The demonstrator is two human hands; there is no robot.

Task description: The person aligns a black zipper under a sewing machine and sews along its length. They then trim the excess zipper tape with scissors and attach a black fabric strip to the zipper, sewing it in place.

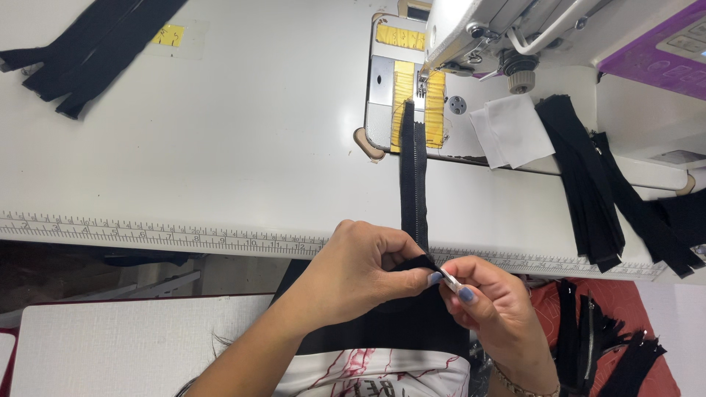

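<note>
A long black zipper runs from under the needle of the white sewing machine down over the table's front edge to my hands. My left hand pinches the zipper's near end between thumb and fingers. My right hand, right beside it, holds a small silver metal piece against that same end. Black fabric lies in my lap below both hands.
The white table has a ruler strip along its front edge. Black zipper piles lie at the far left and at the right. White cloth scraps sit by the machine. More zippers rest on red cloth.
</note>
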